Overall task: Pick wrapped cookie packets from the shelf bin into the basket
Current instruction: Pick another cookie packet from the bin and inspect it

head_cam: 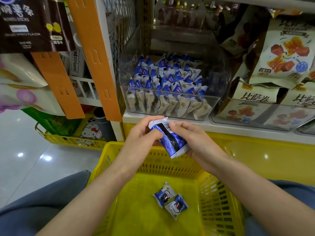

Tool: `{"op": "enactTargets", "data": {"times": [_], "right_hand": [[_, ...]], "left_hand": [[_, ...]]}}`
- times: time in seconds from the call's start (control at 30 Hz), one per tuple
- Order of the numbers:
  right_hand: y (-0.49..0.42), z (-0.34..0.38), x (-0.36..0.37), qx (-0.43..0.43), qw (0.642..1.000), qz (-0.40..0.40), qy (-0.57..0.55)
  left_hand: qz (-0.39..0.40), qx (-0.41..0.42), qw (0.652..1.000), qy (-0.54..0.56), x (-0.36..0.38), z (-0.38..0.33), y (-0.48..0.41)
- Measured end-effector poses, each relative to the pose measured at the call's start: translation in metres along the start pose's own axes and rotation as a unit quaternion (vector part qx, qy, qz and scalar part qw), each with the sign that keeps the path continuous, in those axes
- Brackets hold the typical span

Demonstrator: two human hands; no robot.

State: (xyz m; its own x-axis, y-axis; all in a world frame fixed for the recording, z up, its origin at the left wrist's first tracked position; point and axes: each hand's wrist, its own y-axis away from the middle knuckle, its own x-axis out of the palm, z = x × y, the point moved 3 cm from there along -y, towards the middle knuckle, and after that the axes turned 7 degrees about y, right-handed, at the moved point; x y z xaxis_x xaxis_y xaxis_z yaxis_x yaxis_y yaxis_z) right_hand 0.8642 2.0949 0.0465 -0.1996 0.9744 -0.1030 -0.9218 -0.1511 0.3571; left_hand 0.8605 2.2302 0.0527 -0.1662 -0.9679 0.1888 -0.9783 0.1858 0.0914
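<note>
Hands meet over the far rim of the yellow slotted plastic basket [170, 167]: the left hand [144, 133] pinches the upper end of a blue-and-white wrapped cookie packet [170, 139], and the right hand [192, 138] cups its lower side, fingers closed on the wrapper. The packet's long axis slants down toward the right, back seam up. Basket floor lies straight below and nearer the body, where two matching packets [170, 200] rest. The clear plastic shelf bin [170, 74] beyond looks, perhaps, half full.

Blue-and-white packets [172, 138] — yellow slotted basket [170, 162].
</note>
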Motion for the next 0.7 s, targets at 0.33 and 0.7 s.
{"op": "enactTargets", "data": {"times": [0.33, 0.7], "right_hand": [[0.003, 0.008, -0.007, -0.002, 0.999, 0.029, -0.045], [-0.002, 0.012, -0.016, -0.037, 0.999, -0.010, -0.018]], "left_hand": [[-0.079, 0.075, 0.993, -0.043, -0.011, -0.005, -0.003], [0.018, 0.244, 0.883, -0.399, -0.015, -0.014, 0.000]]}}
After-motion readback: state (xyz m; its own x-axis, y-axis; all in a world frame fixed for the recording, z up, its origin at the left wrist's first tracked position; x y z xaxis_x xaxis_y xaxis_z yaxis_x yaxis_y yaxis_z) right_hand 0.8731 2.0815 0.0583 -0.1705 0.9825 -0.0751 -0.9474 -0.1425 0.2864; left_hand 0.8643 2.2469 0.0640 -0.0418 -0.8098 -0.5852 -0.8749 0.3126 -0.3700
